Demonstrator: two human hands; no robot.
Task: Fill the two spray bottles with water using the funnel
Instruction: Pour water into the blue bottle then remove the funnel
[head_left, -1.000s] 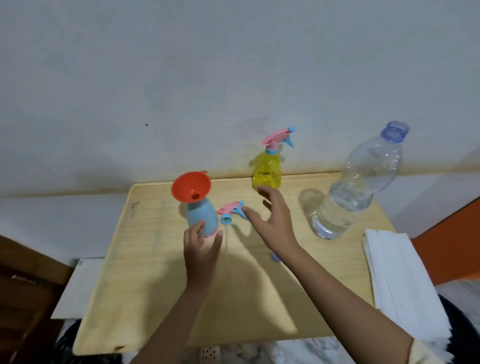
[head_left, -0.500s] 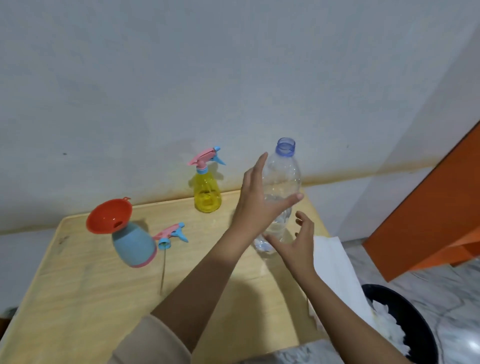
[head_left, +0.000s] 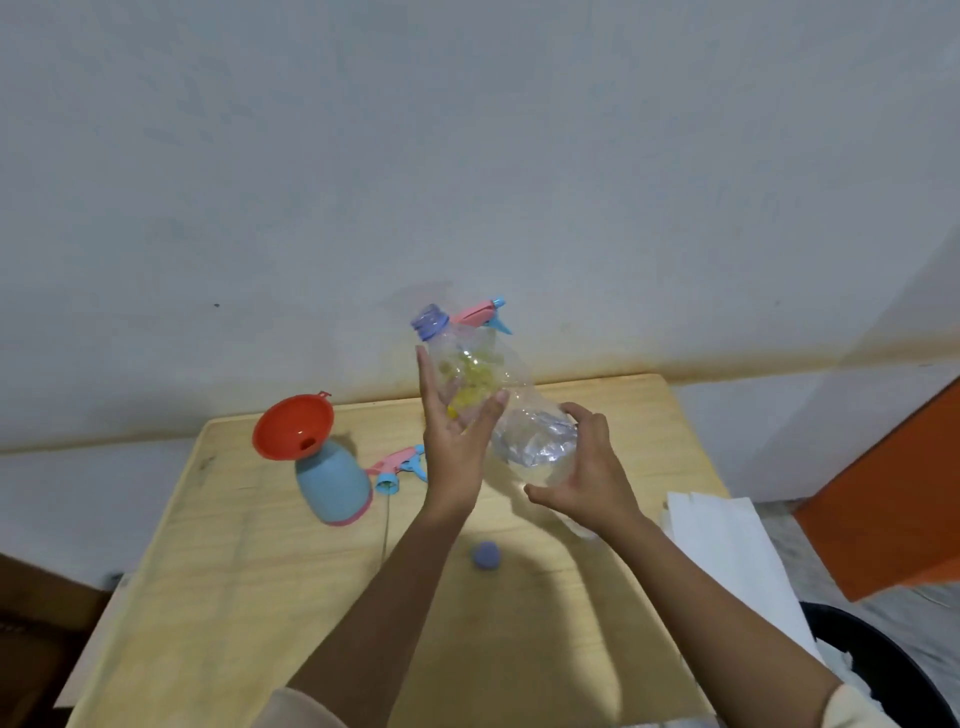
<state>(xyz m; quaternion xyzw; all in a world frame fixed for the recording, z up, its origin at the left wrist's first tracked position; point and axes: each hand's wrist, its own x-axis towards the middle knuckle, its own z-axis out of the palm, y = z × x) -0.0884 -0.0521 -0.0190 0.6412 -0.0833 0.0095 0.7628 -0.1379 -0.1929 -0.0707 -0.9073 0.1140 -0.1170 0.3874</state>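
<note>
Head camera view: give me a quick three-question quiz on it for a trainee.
1. True or false: the funnel sits in the blue bottle.
2. The left hand and right hand hold: A) water bottle B) sprayer C) paper.
3. Fill in: the cap lies on the ____.
Key: 1 true; 2 A; 3 table.
</note>
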